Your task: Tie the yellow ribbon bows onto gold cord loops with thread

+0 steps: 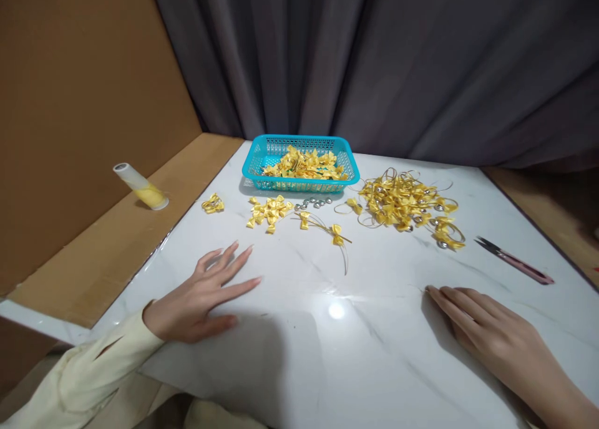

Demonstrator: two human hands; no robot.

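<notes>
My left hand (206, 298) is spread over the white table, palm down, its fingers apart and holding nothing. Just beyond its fingertips lies a group of small yellow ribbon bows (269, 212). My right hand (491, 329) rests low over the table with its fingers pressed together; whatever is at the fingertips, if anything, is too small to make out. Between the hands and farther back, two bows on thin gold cords (336, 232) lie loose. Small silver bells or beads (311, 204) sit beside the bow group. Pink-handled thread snips (517, 264) lie beyond my right hand.
A blue plastic basket (250, 174) holding yellow bows stands at the back. Right of it is a tangled heap of corded bows (397, 198). A small yellow bundle (213, 203) and a white-and-yellow tube (145, 189) are leftward. Cardboard (93, 105) and a grey curtain (421, 61) border the table.
</notes>
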